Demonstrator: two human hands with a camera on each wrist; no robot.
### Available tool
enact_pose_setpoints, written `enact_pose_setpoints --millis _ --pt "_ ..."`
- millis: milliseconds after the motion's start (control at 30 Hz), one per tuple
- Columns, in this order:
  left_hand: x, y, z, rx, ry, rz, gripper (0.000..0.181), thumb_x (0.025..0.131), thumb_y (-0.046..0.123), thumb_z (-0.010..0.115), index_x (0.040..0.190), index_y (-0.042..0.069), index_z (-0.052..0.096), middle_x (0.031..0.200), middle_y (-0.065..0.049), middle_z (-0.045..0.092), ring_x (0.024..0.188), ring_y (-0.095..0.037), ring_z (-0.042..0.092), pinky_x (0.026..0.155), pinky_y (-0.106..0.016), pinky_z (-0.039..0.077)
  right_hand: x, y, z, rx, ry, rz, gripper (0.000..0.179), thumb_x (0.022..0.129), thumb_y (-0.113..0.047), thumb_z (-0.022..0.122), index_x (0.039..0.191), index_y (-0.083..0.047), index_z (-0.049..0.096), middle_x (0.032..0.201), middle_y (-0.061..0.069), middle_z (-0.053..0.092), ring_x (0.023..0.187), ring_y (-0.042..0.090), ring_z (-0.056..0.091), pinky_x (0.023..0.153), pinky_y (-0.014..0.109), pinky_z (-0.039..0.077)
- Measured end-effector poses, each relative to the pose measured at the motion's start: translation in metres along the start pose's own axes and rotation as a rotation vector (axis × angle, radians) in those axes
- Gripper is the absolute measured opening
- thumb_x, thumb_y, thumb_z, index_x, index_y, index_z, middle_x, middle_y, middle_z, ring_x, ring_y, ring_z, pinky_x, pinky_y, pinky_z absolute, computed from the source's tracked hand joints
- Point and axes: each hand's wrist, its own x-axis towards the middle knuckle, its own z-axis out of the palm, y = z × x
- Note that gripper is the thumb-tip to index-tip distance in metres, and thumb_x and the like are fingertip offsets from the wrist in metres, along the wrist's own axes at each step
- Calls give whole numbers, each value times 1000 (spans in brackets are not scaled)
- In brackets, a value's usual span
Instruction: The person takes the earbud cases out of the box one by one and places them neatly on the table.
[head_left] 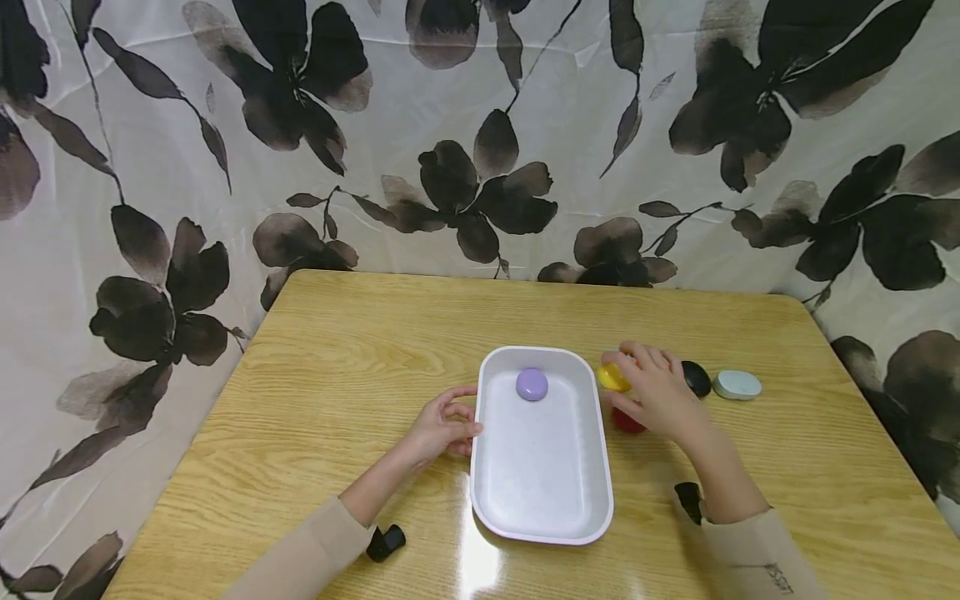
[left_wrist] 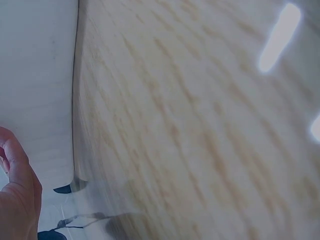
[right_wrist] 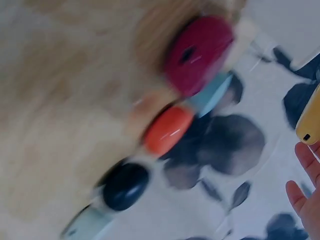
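My left hand (head_left: 442,423) grips the left rim of a white tray (head_left: 540,475); in the left wrist view its fingers (left_wrist: 17,160) curl beside the tray wall (left_wrist: 37,70). A round purple object (head_left: 532,384) lies inside near the far end. Just right of the tray, my right hand (head_left: 656,392) holds a smooth yellow rounded object (head_left: 611,379) with a small dark slot, at the right edge of the right wrist view. Beneath that hand lies a dark red rounded object (right_wrist: 200,55), also slotted. An orange one (right_wrist: 169,129) is mostly hidden by the hand in the head view.
To the right of my right hand are a black rounded object (head_left: 696,378) and a pale blue one (head_left: 738,385). Another light blue object (right_wrist: 212,92) shows behind the red one. Black wrist gear (head_left: 386,543) sits by the left sleeve. A flowered cloth (head_left: 465,167) hangs behind the wooden table (head_left: 360,333).
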Motion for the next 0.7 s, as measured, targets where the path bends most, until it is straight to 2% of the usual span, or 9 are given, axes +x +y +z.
enact_pose_setpoints --millis 200,367,700 --pt "1 2 -2 4 -5 -5 60 81 -7 62 135 1 37 84 -3 52 60 -11 57 56 -28 57 -23 27 0 15 14 102 45 80 -17 70 117 -13 45 120 21 39 113 44 32 90 66 22" --pt "3 3 -4 5 -16 -11 60 81 -6 62 135 1 36 85 -3 52 61 -11 58 56 -28 57 -38 42 4 17 -10 161 45 81 -16 68 118 -12 43 118 21 38 111 43 31 86 66 22" --pt "6 7 -7 0 -26 -16 61 81 -6 62 135 1 36 85 -4 52 61 -12 58 55 -26 57 -47 52 9 10 -201 226 41 83 -19 65 117 -11 43 117 21 42 104 44 37 83 67 26"
